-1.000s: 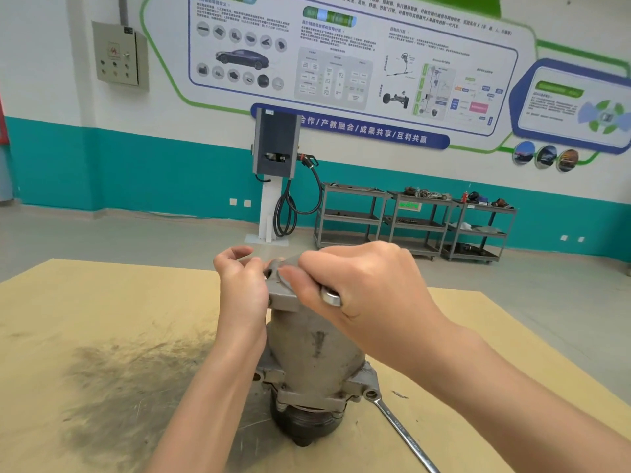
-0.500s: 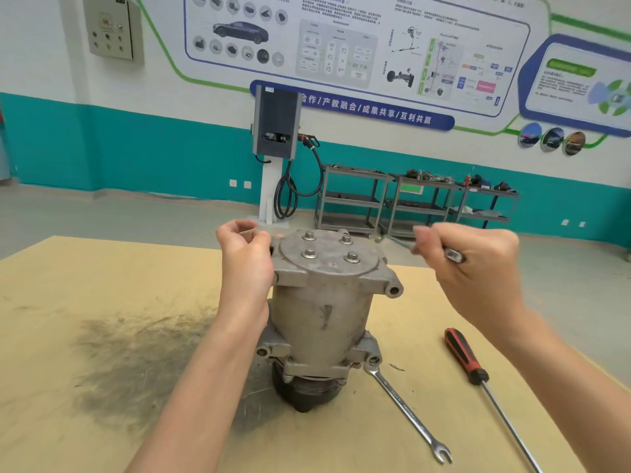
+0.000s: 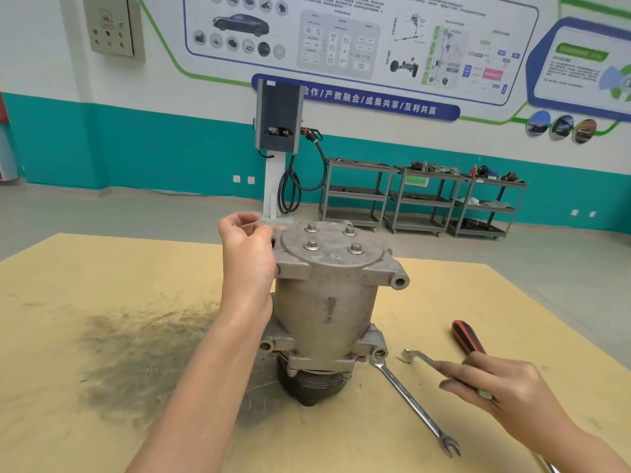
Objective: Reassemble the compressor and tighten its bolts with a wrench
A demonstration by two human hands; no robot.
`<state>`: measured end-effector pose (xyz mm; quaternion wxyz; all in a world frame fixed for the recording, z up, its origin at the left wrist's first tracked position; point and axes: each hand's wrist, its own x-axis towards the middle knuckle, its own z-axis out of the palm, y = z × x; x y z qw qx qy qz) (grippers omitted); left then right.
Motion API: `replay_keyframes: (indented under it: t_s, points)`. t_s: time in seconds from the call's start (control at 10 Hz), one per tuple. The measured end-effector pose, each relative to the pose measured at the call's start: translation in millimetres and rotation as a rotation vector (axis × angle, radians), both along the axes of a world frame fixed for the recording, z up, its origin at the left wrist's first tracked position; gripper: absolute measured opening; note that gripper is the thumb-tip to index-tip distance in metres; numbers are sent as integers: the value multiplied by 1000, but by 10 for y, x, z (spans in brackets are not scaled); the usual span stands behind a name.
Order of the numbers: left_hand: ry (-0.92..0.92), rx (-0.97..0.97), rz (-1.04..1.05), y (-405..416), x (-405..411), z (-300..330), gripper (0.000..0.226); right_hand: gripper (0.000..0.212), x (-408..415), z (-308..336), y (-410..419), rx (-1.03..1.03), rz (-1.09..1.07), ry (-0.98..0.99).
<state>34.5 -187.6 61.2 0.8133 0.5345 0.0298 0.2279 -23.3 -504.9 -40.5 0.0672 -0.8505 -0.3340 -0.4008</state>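
Grey compressor (image 3: pixel 327 302) against left hand (image 3: pixel 247 257)

Single head-worn wide-angle view, looking forward and down — close over the table (image 3: pixel 102 268), far wall behind

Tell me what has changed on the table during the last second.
The right hand carried its small wrench off the compressor top, down to the table at the right. The left hand holds the compressor's rim as before; the long wrench lies unmoved.
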Motion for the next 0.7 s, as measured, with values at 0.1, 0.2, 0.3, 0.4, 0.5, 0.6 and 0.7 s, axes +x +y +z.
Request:
replay_keyframes:
  t_s: [0.1,0.2,0.3,0.4,0.5,0.6,0.7]
  points:
    - [10,-2,-2,-5,-7,1,24,54,-107,-40,-55,16,-51,140]
    - [2,-9,3,-6,-11,-1,23,54,-211,-106,-80,-48,-167,224]
    - [-5,-21,1,-4,-6,-14,24,9,-281,-136,-2,-159,-246,375]
    - [-13,-30,3,0,0,-21,23,33,-292,-250,30,-243,-343,531]
    - [-8,-37,1,-4,-6,-12,23,42,-278,-279,86,-195,-430,626]
    - [-26,-39,0,-12,-17,-9,22,39,-262,-152,147,-114,-475,673]
    - [-13,-21,8,-4,-16,-17,22,33,-202,20,234,173,-353,684]
